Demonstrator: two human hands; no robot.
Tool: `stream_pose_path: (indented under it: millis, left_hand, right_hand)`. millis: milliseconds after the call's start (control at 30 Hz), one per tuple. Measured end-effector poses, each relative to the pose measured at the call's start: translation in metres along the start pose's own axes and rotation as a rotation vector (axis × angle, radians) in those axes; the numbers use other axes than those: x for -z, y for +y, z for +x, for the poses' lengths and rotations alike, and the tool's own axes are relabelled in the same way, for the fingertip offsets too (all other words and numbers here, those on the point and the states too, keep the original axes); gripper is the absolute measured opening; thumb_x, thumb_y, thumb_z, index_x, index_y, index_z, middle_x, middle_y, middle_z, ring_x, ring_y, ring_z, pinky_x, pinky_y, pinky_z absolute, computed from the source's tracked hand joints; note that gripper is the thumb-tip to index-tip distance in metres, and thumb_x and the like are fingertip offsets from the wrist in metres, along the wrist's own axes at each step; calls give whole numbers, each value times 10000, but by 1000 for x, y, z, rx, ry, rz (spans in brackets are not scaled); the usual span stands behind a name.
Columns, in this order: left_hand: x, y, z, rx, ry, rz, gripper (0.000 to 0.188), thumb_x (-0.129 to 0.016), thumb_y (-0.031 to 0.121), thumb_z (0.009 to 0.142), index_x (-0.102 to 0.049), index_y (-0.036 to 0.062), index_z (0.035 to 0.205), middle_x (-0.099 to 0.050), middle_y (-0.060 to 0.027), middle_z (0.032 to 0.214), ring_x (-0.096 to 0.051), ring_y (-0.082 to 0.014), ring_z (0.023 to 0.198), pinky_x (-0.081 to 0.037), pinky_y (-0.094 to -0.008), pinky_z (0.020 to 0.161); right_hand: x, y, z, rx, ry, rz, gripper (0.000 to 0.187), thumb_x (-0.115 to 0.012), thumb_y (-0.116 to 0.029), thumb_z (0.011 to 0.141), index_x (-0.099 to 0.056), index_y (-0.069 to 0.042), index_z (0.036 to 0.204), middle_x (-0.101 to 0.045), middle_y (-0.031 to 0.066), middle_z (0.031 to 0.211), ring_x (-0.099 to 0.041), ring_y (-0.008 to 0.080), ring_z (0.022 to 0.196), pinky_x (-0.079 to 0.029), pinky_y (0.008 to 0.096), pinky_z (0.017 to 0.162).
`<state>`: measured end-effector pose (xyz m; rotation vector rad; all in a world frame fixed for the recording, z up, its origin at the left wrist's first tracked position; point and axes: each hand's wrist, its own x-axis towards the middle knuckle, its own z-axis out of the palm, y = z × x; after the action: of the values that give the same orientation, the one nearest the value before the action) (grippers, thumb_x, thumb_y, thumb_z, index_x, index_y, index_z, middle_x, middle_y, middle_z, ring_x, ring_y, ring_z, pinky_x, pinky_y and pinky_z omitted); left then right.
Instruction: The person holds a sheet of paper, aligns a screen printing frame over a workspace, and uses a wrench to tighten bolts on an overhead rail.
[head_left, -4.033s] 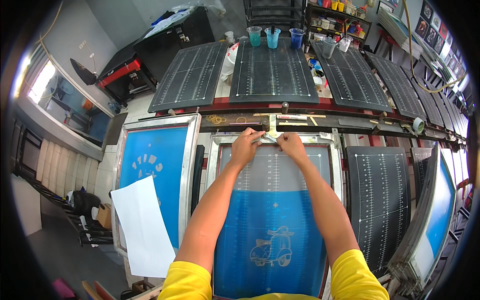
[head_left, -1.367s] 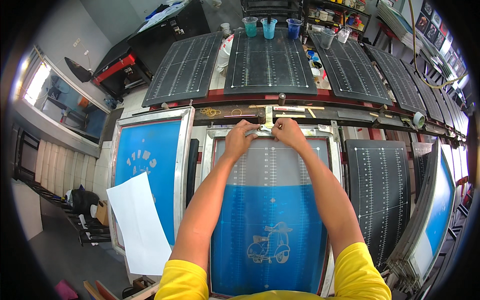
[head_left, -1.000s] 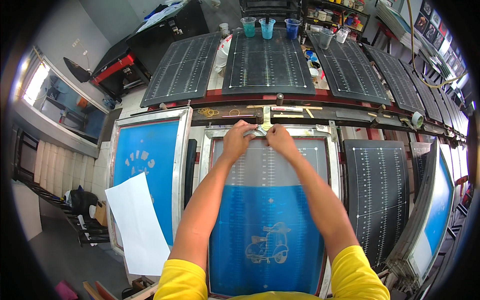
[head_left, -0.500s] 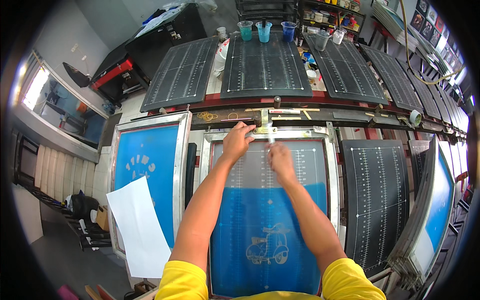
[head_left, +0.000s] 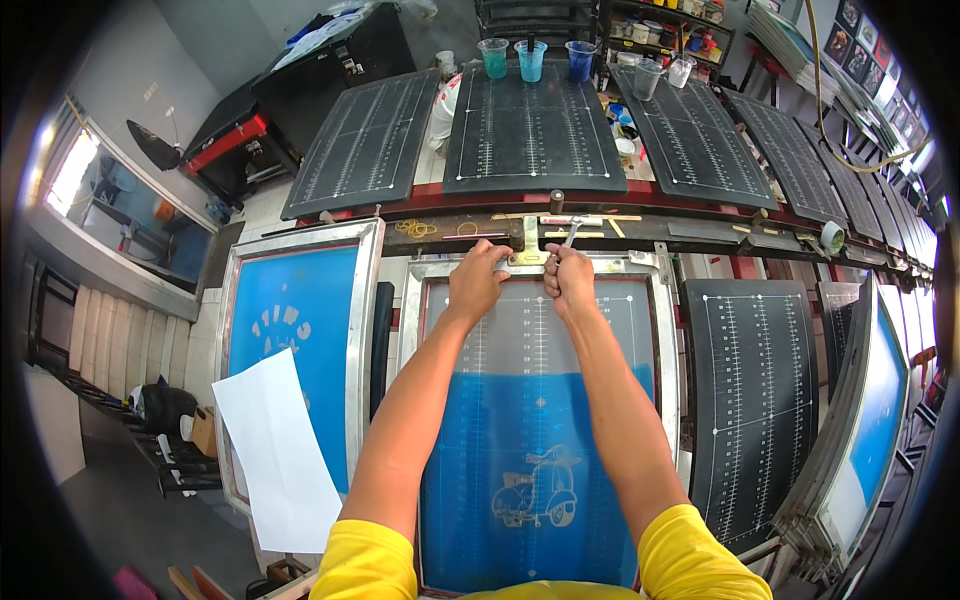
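Note:
A screen-printing frame [head_left: 664, 420] with blue mesh and a scooter design [head_left: 536, 492] lies before me. At the middle of its far edge sits a brass-coloured metal bracket [head_left: 530, 245]. My left hand [head_left: 478, 282] has its fingertips pinched at the bracket's left side; what they hold, if anything, is too small to make out. Beside the bracket's right end, my right hand [head_left: 570, 277] is closed around a wrench [head_left: 573, 233], whose silver head points up and away from me.
Left of me, a second blue screen [head_left: 366, 330] carries a white paper sheet [head_left: 278, 455]. Dark printing boards [head_left: 755, 400] line both sides of the rail [head_left: 690, 230], which holds rubber bands [head_left: 415, 229]. Cups of coloured ink [head_left: 531, 62] stand farther back. Stacked screens [head_left: 850, 430] lean at right.
My right hand has moved right and slightly away from me, bringing the wrench from the bracket's front to its right side. My left hand stays at the bracket.

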<state>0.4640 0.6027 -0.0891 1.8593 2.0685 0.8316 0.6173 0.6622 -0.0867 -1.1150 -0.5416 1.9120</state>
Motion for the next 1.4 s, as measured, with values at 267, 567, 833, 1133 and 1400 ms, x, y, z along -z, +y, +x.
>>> stream_pose_path:
  millis: [267,567,833,1133,1400]
  left_hand:
    - [-1,-3,1,-20,-12,26,344,-727,66,808,-676,137,1141,-636,-31,1079,-630,-271,1036,-504,-401,843]
    - [-3,-2,1,-19,7,43,340,-725,92,805,-668,153,1134,-623,-28,1093,-626,-273,1039,-505,-417,838]
    - [-4,1,3,-22,-6,36,334,-727,77,803,-668,151,1124,-619,-29,1080,-623,-276,1027,-504,-418,827]
    - [-2,-1,2,-8,-7,34,344,-731,55,801,-673,147,1128,-619,-27,1071,-628,-271,1014,-503,-411,822]
    - [-2,4,2,4,-4,19,351,-734,52,797,-677,143,1131,-619,-27,1056,-631,-270,1013,-502,-409,826]
  right_hand:
    - [13,-1,-14,-19,-83,-311,300,-413,-244,1019,-588,-22,916,-365,-25,538,-288,78,407,-200,282,383]
    - [58,-4,-19,242,-77,-1186,508,-527,-428,937,-665,41,800,-640,186,692,-612,276,676,-469,429,682]
    - [55,-16,5,235,-161,-1303,450,-578,-403,861,-707,28,851,-682,202,759,-657,303,726,-500,416,726]
    - [36,-52,15,158,-209,-1400,390,-620,-381,790,-725,-17,698,-666,149,663,-637,253,665,-490,366,682]
    - [34,-54,29,224,-167,-1299,350,-625,-351,794,-730,-40,674,-647,117,624,-606,217,628,-476,347,659]
